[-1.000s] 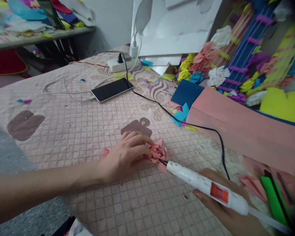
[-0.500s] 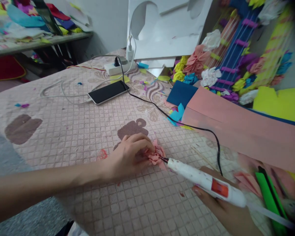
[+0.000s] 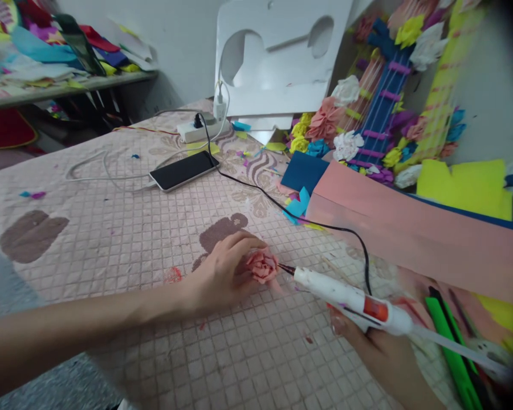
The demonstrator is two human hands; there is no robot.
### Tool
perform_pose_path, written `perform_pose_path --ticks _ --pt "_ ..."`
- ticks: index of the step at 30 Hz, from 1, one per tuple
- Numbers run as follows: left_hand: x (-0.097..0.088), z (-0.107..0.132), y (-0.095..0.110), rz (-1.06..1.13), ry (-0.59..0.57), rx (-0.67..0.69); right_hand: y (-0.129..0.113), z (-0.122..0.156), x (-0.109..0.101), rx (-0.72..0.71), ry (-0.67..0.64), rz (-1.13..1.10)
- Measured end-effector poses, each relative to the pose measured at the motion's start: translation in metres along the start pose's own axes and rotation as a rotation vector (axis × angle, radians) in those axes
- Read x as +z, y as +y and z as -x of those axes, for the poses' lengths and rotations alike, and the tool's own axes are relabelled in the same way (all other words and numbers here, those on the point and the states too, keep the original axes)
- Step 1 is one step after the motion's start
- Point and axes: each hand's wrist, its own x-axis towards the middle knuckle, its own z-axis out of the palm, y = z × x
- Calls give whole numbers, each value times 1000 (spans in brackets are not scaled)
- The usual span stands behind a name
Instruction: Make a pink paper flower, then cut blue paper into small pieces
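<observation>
My left hand [image 3: 222, 273] is closed around a small pink paper flower [image 3: 263, 265] and holds it against the pink quilted cloth [image 3: 123, 239]. My right hand [image 3: 380, 347] grips a white glue gun [image 3: 350, 299] with an orange trigger. The gun's dark nozzle points left and sits right at the flower's right side. A clear glue stick pokes out of the gun's back end. The gun's black cord [image 3: 325, 226] runs away over the cloth towards a white power strip [image 3: 203, 128].
A black phone [image 3: 183, 169] lies charging on a white cable beyond my hands. A long pink paper sheet [image 3: 410, 228], blue and yellow sheets and a heap of paper flowers [image 3: 346, 125] fill the right side. A green tool [image 3: 451, 347] lies near my right hand. White foam board [image 3: 282, 57] stands behind.
My left hand has turned the pink flower up off the cloth, so its rolled petals show. The glue gun's tip has stayed at the flower. The view has tilted upward.
</observation>
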Motion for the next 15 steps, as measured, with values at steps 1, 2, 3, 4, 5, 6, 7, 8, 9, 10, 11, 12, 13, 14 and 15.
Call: perform_pose_path --ticks 1,2,3,4,5,6,7,8,9,10,11,12,13,14,15 --pt "0 -1 0 10 1 19 2 1 1 19 10 0" --pt "0 -3 0 17 2 40 4 2 2 43 5 -7" --pt "0 -4 0 18 2 61 5 3 2 71 -11 -22" --pt "0 -6 -1 10 -2 78 6 4 3 97 -33 -43" --pt "1 -7 -2 -3 -5 92 6 4 3 121 -47 -64" --pt "1 -9 -4 -19 -11 105 6 4 2 140 -54 -87" --pt "1 -10 -5 -32 -23 119 5 4 2 153 -57 -110" --pt "2 -12 -7 -42 -36 134 5 3 2 161 -60 -129" --pt "2 -13 -9 -46 -53 148 5 3 2 163 -65 -146" --pt "2 -15 -10 -47 -72 158 4 2 1 165 -71 -159" --pt "2 -16 -11 -43 -86 164 4 2 1 166 -76 -167" --pt "3 -17 -11 -37 -98 165 5 2 1 168 -79 -172" --pt "3 -18 -11 -30 -108 159 5 2 1 168 -76 -174" --pt "3 -18 -10 -23 -117 149 6 1 2 167 -71 -175" --pt "3 -18 -9 -16 -123 137 6 1 2 165 -67 -176"
